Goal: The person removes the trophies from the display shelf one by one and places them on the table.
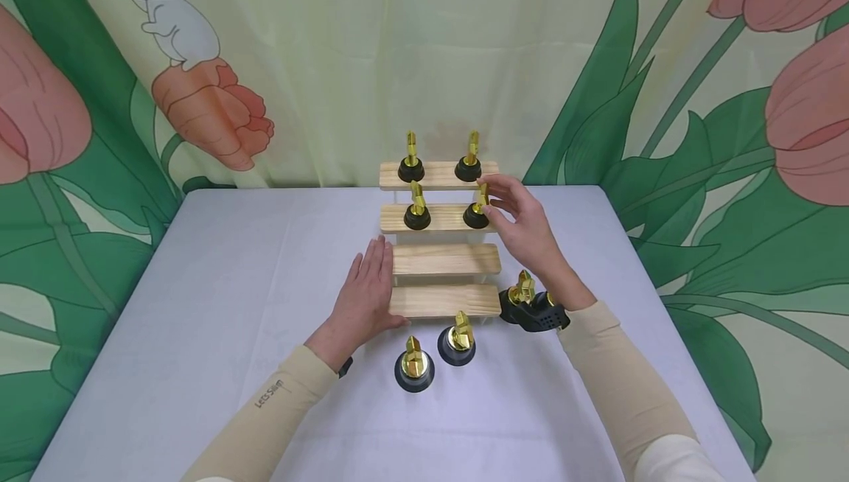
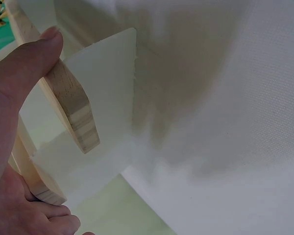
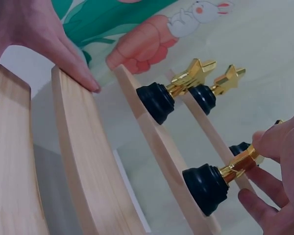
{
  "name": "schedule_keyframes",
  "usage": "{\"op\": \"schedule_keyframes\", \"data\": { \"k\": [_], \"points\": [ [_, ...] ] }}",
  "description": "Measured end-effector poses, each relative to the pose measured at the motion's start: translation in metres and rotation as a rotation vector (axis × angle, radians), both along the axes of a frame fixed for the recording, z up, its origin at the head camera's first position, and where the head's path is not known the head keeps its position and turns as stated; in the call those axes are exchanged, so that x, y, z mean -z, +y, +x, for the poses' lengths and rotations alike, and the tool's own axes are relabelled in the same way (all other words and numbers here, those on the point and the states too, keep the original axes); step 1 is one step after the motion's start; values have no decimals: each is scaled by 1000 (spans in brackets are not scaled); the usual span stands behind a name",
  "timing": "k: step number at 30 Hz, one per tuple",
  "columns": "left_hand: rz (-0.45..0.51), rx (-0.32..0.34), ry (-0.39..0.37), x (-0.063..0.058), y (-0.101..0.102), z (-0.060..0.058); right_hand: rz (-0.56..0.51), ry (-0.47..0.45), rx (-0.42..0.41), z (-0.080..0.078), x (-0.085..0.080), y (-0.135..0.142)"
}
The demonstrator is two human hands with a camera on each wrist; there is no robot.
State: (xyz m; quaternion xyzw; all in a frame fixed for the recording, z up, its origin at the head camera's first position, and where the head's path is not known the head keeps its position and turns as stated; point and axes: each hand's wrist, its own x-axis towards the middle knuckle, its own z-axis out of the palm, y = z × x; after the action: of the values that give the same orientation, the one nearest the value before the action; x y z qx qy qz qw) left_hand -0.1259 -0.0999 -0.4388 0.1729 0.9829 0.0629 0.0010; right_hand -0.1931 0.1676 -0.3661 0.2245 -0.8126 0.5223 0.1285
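Note:
At the right end of the second shelf from the top, my right hand (image 1: 527, 224) pinches the gold star of a small trophy (image 3: 206, 188). That trophy's black base sits at the shelf's surface. My left hand (image 1: 363, 290) rests along the left side of the wooden tiered stand (image 1: 446, 301), fingers straight, thumb by the lowest shelf. In the left wrist view the thumb (image 2: 32, 61) touches a shelf end. Another trophy (image 1: 417, 217) stands left on the second shelf. Two more, a left trophy (image 1: 411, 169) and a right trophy (image 1: 468, 169), stand on the top shelf.
Two trophies, one nearer (image 1: 414, 377) and one farther (image 1: 456, 348), stand before the stand on the white tablecloth (image 1: 265, 268). Beside its right end is another gold trophy (image 1: 524, 289), partly hidden by the black wrist strap (image 1: 540, 318). A printed curtain (image 1: 424, 62) hangs behind.

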Motion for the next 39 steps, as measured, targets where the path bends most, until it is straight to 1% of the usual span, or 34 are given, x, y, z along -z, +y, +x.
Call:
{"op": "schedule_keyframes", "data": {
  "k": [3, 9, 16, 22, 29, 39],
  "points": [
    [-4, -1, -8, 0, 0, 0, -2, -4, 4, 0, 0, 1],
    [-4, 2, 0, 0, 1, 0, -1, -1, 10, 1, -1, 2],
    [2, 2, -16, 0, 1, 0, 0, -2, 20, 2, 0, 4],
    [12, 5, -5, 0, 1, 0, -3, 10, 36, 2, -1, 7],
    [1, 4, 0, -1, 1, 1, 9, 16, 65, 4, -3, 10],
    [18, 5, -1, 0, 0, 1, 9, 25, 78, 8, -3, 18]
  ]
}}
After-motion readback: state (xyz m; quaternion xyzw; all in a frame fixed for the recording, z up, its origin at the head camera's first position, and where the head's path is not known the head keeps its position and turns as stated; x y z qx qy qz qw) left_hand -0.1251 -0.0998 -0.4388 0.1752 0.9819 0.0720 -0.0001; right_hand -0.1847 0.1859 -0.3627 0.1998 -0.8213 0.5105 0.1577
